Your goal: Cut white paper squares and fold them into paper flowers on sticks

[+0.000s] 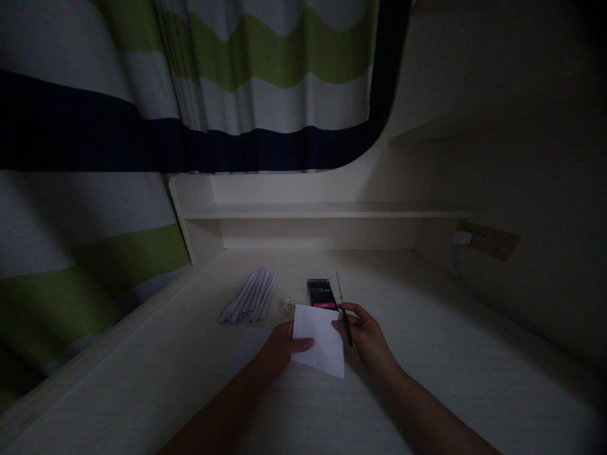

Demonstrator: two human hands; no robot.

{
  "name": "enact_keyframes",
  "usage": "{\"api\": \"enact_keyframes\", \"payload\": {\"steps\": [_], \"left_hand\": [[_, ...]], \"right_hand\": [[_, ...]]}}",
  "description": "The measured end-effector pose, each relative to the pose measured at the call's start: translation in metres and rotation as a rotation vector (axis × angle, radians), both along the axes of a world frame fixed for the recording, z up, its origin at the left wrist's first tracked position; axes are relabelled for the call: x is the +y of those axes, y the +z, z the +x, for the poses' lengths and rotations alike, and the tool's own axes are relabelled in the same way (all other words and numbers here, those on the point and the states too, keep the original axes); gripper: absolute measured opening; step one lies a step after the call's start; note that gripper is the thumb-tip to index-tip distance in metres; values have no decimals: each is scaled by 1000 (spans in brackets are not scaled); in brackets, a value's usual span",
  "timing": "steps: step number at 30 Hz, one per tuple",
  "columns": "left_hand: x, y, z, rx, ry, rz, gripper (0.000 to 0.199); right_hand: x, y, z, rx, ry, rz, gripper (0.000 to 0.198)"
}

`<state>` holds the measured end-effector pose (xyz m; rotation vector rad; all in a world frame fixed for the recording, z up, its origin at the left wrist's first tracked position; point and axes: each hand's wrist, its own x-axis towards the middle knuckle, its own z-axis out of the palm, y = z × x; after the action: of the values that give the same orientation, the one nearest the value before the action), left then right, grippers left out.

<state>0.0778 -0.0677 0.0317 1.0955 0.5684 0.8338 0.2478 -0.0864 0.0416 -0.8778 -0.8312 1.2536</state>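
Your left hand (279, 346) is pinching the white paper (322, 344) above the desk (436, 328) near the smartphone (324, 296); your right hand (368, 333) is gripping a black-handled blade (348, 328) beside the paper's right edge.

On the pale worktop (455, 354) before me lies a phone (322, 293), its screen partly lit. Along the back I see a long, light-coloured shelf (327, 215). To my left and above that shelf hangs curtain fabric (270, 57) in green, navy and whitish bands. On the shadowy wall (545, 189) to my right, a white plug (463, 237) sits in a socket panel (496, 241), a cable (457, 264) trailing down below it.
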Motion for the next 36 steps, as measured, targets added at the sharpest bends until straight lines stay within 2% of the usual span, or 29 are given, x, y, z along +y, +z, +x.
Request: {"api": "enact_keyframes", "payload": {"steps": [5, 9, 14, 21, 24, 30, 36], "left_hand": [[-1, 0, 4, -67, -30, 40, 35], [-3, 2, 4, -90, -43, 7, 37], [-7, 6, 4, -32, 72, -74, 33], [-8, 10, 8, -142, 143, -84, 35], [-10, 10, 9, -111, 134, -83, 36], [-18, 9, 15, -42, 160, -39, 34], [-18, 8, 15, 29, 307, -9, 36]], "right_hand": [[-2, -1, 0, 149, 56, -95, 40], [-2, 0, 0, 169, 76, -107, 39], [-1, 2, 2, 152, -42, -72, 42], [-1, 1, 3, 166, -263, 16, 44], [-2, 2, 2, 174, -304, 31, 43], [-6, 4, -2, 165, -220, 24, 45], [-6, 3, -3, 187, -158, -29, 43]]}}
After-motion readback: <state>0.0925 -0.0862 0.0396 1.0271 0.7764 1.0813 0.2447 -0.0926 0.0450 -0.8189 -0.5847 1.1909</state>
